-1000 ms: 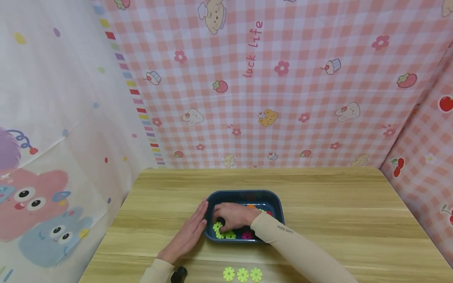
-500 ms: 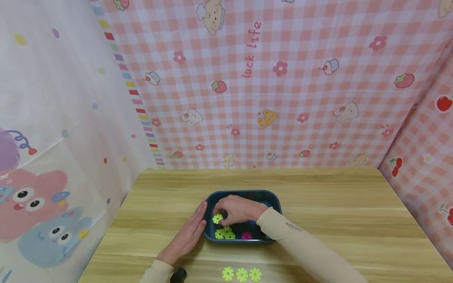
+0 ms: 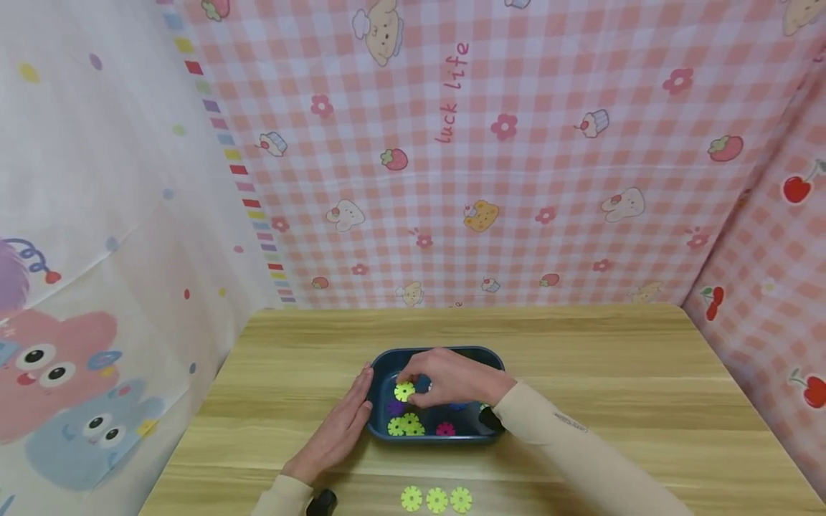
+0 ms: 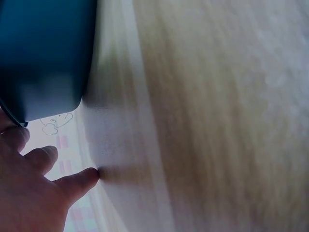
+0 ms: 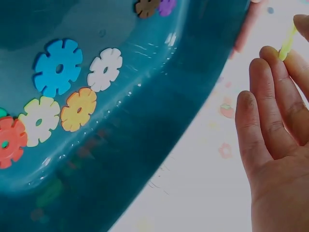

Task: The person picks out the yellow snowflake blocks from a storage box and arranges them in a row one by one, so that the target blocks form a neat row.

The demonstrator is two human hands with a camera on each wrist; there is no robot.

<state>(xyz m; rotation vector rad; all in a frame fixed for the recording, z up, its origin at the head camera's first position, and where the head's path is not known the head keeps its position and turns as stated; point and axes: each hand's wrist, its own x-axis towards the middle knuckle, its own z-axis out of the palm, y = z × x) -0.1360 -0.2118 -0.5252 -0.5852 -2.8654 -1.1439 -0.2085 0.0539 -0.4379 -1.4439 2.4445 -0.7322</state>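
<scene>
My right hand (image 3: pixel 459 378) pinches a yellow-green snowflake disc (image 3: pixel 404 391) between thumb and fingertips, over the left part of a dark blue tray (image 3: pixel 474 439). In the right wrist view the held disc (image 5: pixel 287 44) shows edge-on. My left hand (image 3: pixel 337 428) lies along the tray's left side, its fingers straight and touching the wall. Inside, several yellow-green discs (image 3: pixel 405 425) cluster at the front left, with a purple disc (image 3: pixel 396 408) behind them and a magenta disc (image 3: pixel 445 429) to their right. The right hand and sleeve hide part of the tray.
Three yellow-green discs (image 3: pixel 437 500) lie in a row on the wooden table (image 3: pixel 581 358), in front of the tray. The right wrist view also shows a blue disc (image 5: pixel 59 67), a white disc (image 5: pixel 105 70), an orange disc (image 5: pixel 78 109) and a red disc (image 5: pixel 10 141) in the tray.
My right hand has risen from among the discs at the tray's left and shifted right, bringing up a yellow-green disc. The left hand stays against the tray. The head view has turned slightly.
</scene>
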